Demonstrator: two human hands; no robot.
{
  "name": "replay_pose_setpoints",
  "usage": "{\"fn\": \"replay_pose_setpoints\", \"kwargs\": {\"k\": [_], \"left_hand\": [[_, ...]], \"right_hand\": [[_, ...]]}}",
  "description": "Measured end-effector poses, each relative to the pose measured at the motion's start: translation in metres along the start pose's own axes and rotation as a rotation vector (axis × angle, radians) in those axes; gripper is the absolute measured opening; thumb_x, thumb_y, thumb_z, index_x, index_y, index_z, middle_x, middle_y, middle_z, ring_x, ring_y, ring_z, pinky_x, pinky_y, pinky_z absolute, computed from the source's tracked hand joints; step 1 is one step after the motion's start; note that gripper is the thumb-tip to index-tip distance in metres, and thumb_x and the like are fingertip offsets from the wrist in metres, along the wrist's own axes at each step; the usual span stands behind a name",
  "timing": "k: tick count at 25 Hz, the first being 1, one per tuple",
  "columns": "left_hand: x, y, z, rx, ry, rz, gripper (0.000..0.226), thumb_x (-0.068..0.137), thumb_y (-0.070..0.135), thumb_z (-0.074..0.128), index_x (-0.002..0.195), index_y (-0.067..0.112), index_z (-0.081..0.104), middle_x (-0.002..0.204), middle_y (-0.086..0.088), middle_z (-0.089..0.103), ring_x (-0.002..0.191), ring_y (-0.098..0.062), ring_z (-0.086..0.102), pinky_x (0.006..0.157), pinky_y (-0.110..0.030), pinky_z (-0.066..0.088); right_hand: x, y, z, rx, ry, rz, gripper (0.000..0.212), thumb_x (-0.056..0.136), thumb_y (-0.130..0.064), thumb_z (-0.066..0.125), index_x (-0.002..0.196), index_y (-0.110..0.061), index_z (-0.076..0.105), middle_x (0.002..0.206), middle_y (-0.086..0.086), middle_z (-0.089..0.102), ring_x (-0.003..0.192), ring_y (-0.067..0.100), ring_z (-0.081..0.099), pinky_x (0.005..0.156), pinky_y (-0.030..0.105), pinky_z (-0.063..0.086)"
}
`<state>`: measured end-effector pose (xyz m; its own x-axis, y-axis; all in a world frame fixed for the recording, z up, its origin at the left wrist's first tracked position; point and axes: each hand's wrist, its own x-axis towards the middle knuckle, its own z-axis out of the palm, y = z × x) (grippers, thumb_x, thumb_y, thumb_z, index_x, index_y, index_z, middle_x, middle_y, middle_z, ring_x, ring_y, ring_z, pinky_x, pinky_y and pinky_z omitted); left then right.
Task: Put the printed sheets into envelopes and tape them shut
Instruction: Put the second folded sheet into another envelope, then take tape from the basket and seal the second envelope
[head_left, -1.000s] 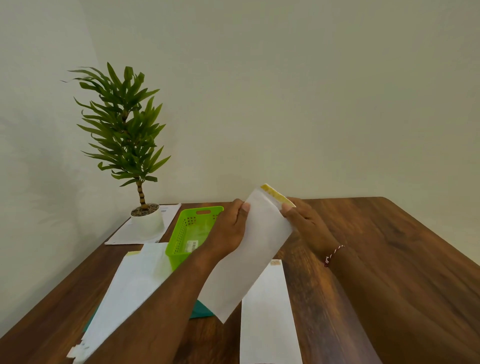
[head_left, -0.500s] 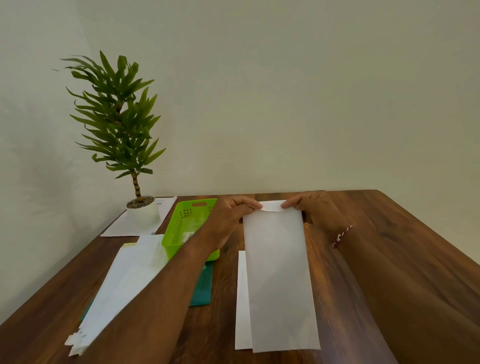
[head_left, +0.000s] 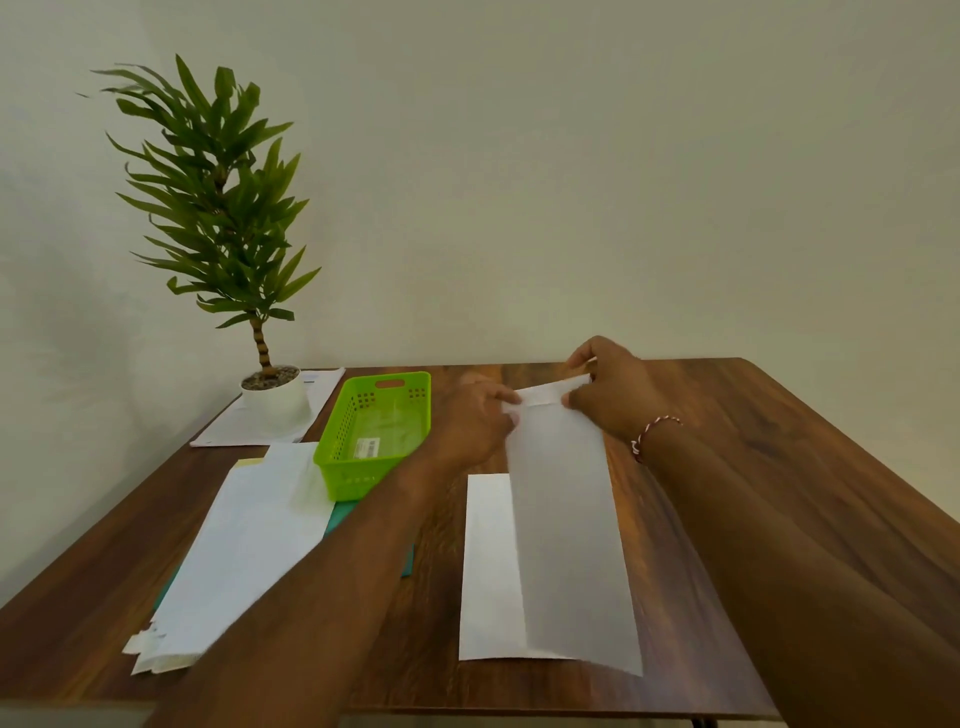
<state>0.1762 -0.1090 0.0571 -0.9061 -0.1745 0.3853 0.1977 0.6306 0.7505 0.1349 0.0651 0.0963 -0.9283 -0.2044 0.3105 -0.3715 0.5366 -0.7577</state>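
A long white envelope (head_left: 569, 525) lies lengthwise on the wooden table (head_left: 779, 467), partly covering a second white envelope (head_left: 488, 566) to its left. My left hand (head_left: 475, 421) pinches the top envelope's far left corner. My right hand (head_left: 610, 389) grips the flap at its far end, which is lifted a little off the envelope. A stack of white envelopes (head_left: 244, 545) lies at the left, over a teal sheet (head_left: 340, 514).
A green plastic basket (head_left: 376, 431) holding a clear packet stands left of my hands. A potted plant (head_left: 272, 400) sits on printed sheets (head_left: 322, 384) in the far left corner. The table's near edge runs along the bottom of the view.
The envelope, held tilted in the air a second ago, now lies flat on the table over the second one. My right hand has lifted the flap at its far end.
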Motion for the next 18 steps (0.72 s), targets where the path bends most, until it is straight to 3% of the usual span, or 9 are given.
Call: {"fn": "replay_pose_setpoints", "kwargs": {"k": [1,2,5,6,8,11,14,16,18], "left_hand": [[-0.001,0.010,0.005,0.040,-0.028,0.040,0.019,0.087,0.020,0.063,0.096,0.008,0.073,0.099,-0.010,0.065,0.093,-0.022,0.060,0.086,-0.030,0.050],[-0.001,0.021,0.009,-0.070,-0.101,-0.010,0.031,0.090,0.035,0.058,0.095,0.009,0.074,0.098,-0.011,0.068,0.091,-0.024,0.063,0.084,-0.036,0.051],[0.001,0.047,0.012,-0.577,-0.308,-0.277,0.064,0.080,0.070,0.048,0.097,0.013,0.071,0.095,-0.010,0.072,0.090,-0.025,0.069,0.081,-0.041,0.057],[0.004,0.045,0.011,-0.646,-0.323,-0.312,0.064,0.080,0.067,0.051,0.102,0.010,0.069,0.096,-0.011,0.072,0.090,-0.026,0.070,0.080,-0.042,0.059],[0.009,0.029,0.008,-0.769,-0.301,-0.386,0.045,0.092,0.043,0.056,0.111,0.004,0.064,0.097,-0.012,0.072,0.086,-0.025,0.071,0.072,-0.038,0.060],[0.017,-0.016,0.012,-0.871,-0.186,-0.598,0.031,0.098,0.023,0.051,0.119,0.002,0.060,0.112,-0.016,0.069,0.097,-0.029,0.067,0.082,-0.042,0.055],[0.014,-0.069,0.037,-0.772,-0.076,-0.739,0.030,0.098,0.018,0.051,0.118,-0.001,0.060,0.111,-0.019,0.067,0.089,-0.029,0.066,0.081,-0.037,0.052],[0.002,-0.102,0.059,-0.452,0.015,-0.775,0.030,0.092,0.022,0.059,0.112,-0.001,0.065,0.107,-0.015,0.069,0.080,-0.025,0.065,0.074,-0.033,0.054],[-0.010,-0.123,0.073,-0.006,0.041,-0.761,0.042,0.081,0.038,0.067,0.111,0.009,0.066,0.113,-0.012,0.069,0.094,-0.028,0.065,0.086,-0.036,0.054]], "right_hand": [[0.002,-0.006,0.000,-0.062,0.039,0.007,0.027,0.080,-0.006,0.066,0.103,-0.015,0.056,0.098,0.004,0.059,0.084,0.017,0.053,0.055,0.017,0.038],[0.003,-0.014,-0.001,-0.076,0.047,0.032,0.025,0.082,-0.009,0.064,0.104,-0.015,0.055,0.098,0.004,0.057,0.083,0.018,0.054,0.054,0.018,0.040],[0.009,-0.033,-0.004,0.269,-0.171,0.207,0.022,0.087,-0.024,0.061,0.103,-0.008,0.057,0.089,0.010,0.058,0.068,0.023,0.060,0.055,0.029,0.056],[0.009,-0.036,-0.007,0.401,-0.244,0.279,0.030,0.088,-0.032,0.061,0.102,-0.006,0.058,0.083,0.010,0.057,0.062,0.022,0.057,0.056,0.031,0.056],[0.020,-0.025,-0.005,0.489,-0.187,0.301,0.041,0.084,-0.044,0.064,0.091,-0.004,0.057,0.072,0.009,0.053,0.053,0.019,0.050,0.051,0.025,0.049],[0.035,0.020,0.018,0.270,-0.110,0.251,0.043,0.076,-0.036,0.073,0.087,0.004,0.064,0.083,0.016,0.067,0.070,0.028,0.063,0.056,0.028,0.049],[0.034,0.078,0.063,0.257,-0.345,0.479,0.016,0.078,-0.015,0.073,0.089,-0.009,0.063,0.096,0.012,0.063,0.085,0.030,0.061,0.075,0.039,0.053],[0.028,0.105,0.094,0.125,-0.407,0.552,0.015,0.078,-0.011,0.071,0.090,-0.013,0.063,0.099,0.012,0.058,0.082,0.026,0.060,0.082,0.039,0.054],[0.024,0.124,0.122,0.075,-0.335,0.597,0.032,0.077,-0.010,0.073,0.107,-0.005,0.065,0.103,0.013,0.062,0.076,0.019,0.058,0.073,0.030,0.052]]}}
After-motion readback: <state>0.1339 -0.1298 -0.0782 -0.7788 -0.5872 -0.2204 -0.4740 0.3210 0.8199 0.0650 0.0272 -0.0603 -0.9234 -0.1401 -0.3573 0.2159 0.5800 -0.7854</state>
